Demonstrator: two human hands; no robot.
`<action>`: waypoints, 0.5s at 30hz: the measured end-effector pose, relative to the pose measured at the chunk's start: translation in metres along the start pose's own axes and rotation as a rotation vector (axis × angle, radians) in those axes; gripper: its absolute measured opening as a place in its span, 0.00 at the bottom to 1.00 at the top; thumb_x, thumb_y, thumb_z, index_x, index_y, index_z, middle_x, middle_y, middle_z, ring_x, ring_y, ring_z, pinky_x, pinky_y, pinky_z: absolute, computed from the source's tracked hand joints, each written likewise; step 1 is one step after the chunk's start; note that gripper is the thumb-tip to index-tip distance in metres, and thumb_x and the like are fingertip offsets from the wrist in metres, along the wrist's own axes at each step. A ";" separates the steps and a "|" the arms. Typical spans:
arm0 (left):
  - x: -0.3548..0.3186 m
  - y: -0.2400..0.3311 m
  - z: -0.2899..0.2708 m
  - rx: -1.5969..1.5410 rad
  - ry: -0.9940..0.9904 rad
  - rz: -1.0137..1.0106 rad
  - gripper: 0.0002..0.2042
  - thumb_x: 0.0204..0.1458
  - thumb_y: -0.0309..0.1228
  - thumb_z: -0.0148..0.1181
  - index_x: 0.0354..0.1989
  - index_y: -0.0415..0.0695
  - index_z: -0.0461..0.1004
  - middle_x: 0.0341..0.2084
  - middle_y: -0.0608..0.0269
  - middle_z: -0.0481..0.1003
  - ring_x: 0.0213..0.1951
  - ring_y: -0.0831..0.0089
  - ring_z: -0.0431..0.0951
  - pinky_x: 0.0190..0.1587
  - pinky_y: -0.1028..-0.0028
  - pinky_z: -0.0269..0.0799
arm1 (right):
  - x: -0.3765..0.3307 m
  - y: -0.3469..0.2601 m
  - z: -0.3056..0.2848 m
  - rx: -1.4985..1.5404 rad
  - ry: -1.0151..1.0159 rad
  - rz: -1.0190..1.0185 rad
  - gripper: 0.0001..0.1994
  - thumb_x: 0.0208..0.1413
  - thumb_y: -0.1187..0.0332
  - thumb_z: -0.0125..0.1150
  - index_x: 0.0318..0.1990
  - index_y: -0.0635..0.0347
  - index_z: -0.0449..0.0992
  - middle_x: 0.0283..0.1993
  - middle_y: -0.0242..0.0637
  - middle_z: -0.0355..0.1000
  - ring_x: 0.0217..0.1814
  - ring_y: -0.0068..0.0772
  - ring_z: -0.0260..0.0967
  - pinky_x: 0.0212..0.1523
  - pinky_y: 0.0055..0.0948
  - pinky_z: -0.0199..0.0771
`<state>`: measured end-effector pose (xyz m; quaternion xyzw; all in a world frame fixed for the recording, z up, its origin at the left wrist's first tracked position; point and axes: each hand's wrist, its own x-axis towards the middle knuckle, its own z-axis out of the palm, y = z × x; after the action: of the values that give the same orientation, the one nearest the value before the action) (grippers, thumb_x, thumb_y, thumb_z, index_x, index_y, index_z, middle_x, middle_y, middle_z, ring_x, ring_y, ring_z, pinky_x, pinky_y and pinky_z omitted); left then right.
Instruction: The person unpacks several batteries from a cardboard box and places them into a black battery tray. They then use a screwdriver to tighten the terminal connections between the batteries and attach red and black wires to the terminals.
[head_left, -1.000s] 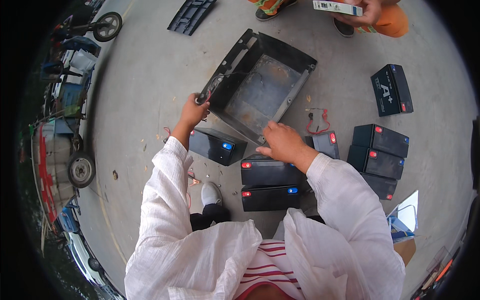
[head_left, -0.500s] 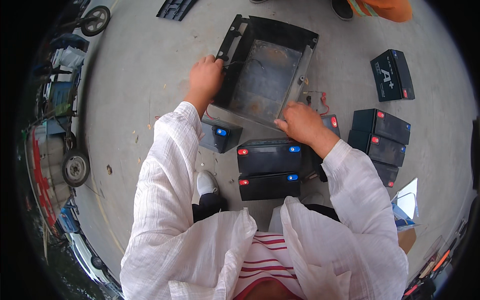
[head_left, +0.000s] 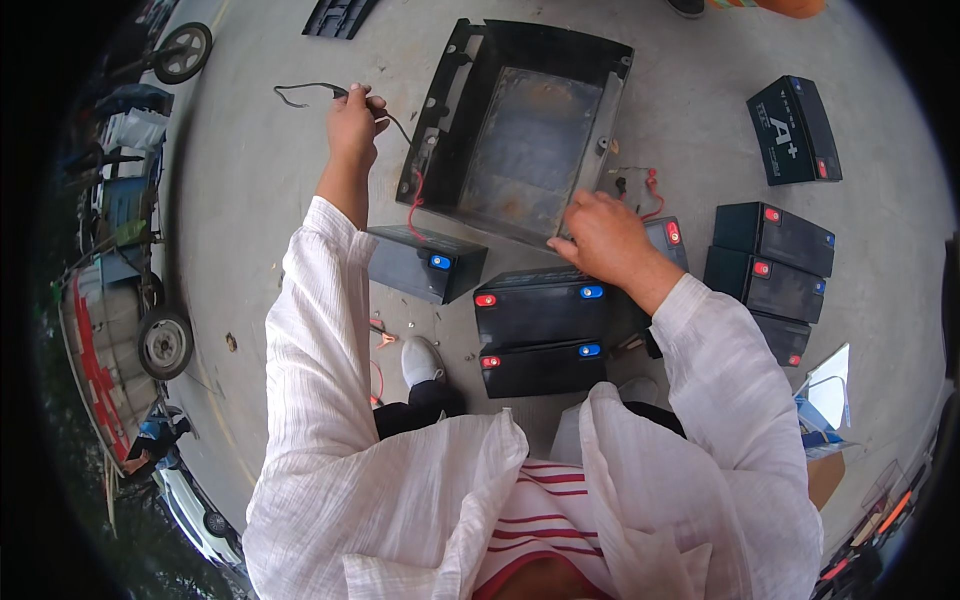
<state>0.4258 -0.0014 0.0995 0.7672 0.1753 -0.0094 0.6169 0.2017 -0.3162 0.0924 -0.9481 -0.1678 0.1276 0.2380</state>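
On concrete floor (head_left: 265, 215), one black box (head_left: 530, 150), long axis pointing away, lies right of left hand (head_left: 352, 130), closed on black cable (head_left: 311, 85); right hand (head_left: 614, 240) grips box's near corner.

Out here in soft daylight, grey concrete ground (head_left: 255, 255) stretches wide, a faint yellowish line (head_left: 232, 442) runs down the left, and beyond it stand a red-and-pale cart (head_left: 95, 370), a white car (head_left: 188, 505) and dark green foliage (head_left: 72, 465).

Left, a white car (head_left: 186, 506) and a red-and-white vehicle (head_left: 97, 370); top right, an orange trouser leg (head_left: 795, 6)
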 end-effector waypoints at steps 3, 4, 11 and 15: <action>0.034 -0.018 -0.027 0.122 0.035 -0.222 0.12 0.68 0.40 0.54 0.43 0.44 0.74 0.30 0.64 0.82 0.27 0.77 0.74 0.29 0.74 0.74 | 0.003 -0.001 0.004 0.024 0.033 -0.023 0.20 0.56 0.55 0.69 0.38 0.69 0.80 0.45 0.47 0.73 0.51 0.53 0.74 0.51 0.48 0.76; 0.040 -0.023 -0.026 0.127 0.031 -0.326 0.12 0.68 0.41 0.55 0.43 0.44 0.74 0.29 0.65 0.82 0.26 0.77 0.73 0.29 0.74 0.74 | 0.002 -0.001 0.004 0.025 0.039 -0.023 0.20 0.56 0.55 0.69 0.38 0.69 0.80 0.45 0.47 0.73 0.51 0.53 0.74 0.51 0.48 0.76; 0.048 -0.064 -0.005 0.050 -0.082 -0.497 0.17 0.67 0.42 0.57 0.56 0.43 0.74 0.45 0.59 0.83 0.34 0.71 0.78 0.38 0.69 0.78 | 0.002 0.001 0.007 0.000 0.042 -0.001 0.20 0.57 0.56 0.68 0.38 0.70 0.80 0.45 0.48 0.71 0.51 0.54 0.74 0.51 0.47 0.77; 0.033 -0.054 0.001 0.097 -0.115 -0.463 0.23 0.69 0.43 0.52 0.63 0.39 0.68 0.54 0.53 0.78 0.46 0.63 0.79 0.48 0.65 0.77 | 0.000 0.005 0.008 0.003 0.046 0.000 0.19 0.57 0.56 0.68 0.37 0.69 0.80 0.45 0.47 0.72 0.50 0.52 0.74 0.51 0.46 0.78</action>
<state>0.4423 0.0153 0.0410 0.7336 0.3105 -0.2029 0.5695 0.2001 -0.3172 0.0831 -0.9505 -0.1620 0.1062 0.2431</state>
